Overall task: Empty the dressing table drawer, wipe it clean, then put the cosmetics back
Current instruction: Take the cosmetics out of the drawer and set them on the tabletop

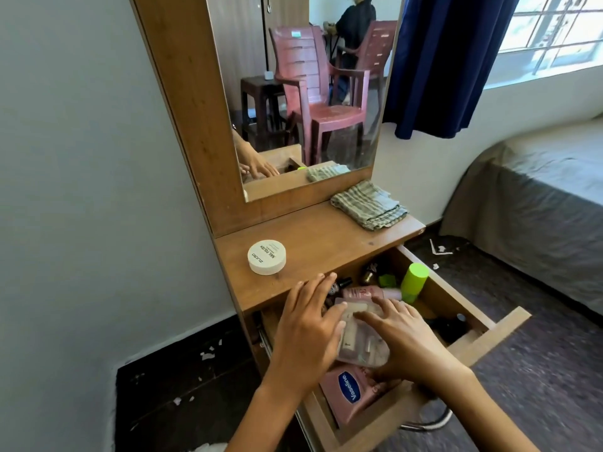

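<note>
Reaching into the open drawer (496, 334) of a wooden dressing table (326, 238), both hands are shown on a clear pouch (362, 340) that lies on top of the other cosmetics. The left hand (306, 324) is laid along the pouch's left edge with fingers nearly straight and the thumb against its side; the right hand (403, 334) is spread over its top and right side, fingers gently curved, thumb tucked under the near edge. Whether the pouch is lifted clear of the drawer cannot be told. A pink lotion bottle (350, 391) is seen lying flat at the near end of the drawer, just below the pouch. Beyond the pouch, a pink tube (368, 292), a small nail polish bottle (342, 283), a green-capped bottle (413, 279) and a dark round bottle (370, 275) are held in the far part of the drawer; a dark object in the right corner is too shadowed to identify. On the tabletop, a round white tub (267, 257) is set at the left and a folded checked cloth (370, 205) at the right, below the mirror (303, 86). A bed (538, 197) and a blue curtain (447, 60) are shown to the right.
</note>
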`<action>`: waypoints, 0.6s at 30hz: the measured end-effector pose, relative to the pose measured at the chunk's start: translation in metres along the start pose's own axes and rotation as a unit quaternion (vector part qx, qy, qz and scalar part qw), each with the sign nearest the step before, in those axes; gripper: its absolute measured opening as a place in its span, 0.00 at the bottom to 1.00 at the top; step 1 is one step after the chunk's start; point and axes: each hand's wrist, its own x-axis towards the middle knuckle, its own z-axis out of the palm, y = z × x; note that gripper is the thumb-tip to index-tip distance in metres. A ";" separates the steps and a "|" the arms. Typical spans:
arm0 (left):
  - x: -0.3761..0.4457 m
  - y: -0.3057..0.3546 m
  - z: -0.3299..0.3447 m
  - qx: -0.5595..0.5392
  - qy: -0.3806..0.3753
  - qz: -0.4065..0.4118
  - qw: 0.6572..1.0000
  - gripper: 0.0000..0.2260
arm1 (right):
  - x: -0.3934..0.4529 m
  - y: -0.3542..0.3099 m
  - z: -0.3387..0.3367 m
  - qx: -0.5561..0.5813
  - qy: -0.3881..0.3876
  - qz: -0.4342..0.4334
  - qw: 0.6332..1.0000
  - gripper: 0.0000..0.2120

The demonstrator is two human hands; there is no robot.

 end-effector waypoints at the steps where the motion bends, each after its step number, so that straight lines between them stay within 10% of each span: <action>1: -0.001 -0.001 0.000 0.000 -0.017 -0.001 1.000 0.13 | 0.001 0.000 0.000 0.000 0.011 -0.001 1.000 0.44; 7: 0.000 -0.009 -0.005 0.027 -0.084 0.004 0.996 0.17 | -0.004 -0.002 -0.012 0.051 0.024 0.004 0.998 0.45; 18: 0.005 -0.041 -0.027 0.000 0.012 -0.150 0.989 0.25 | -0.014 -0.036 -0.064 0.259 0.152 0.073 0.951 0.41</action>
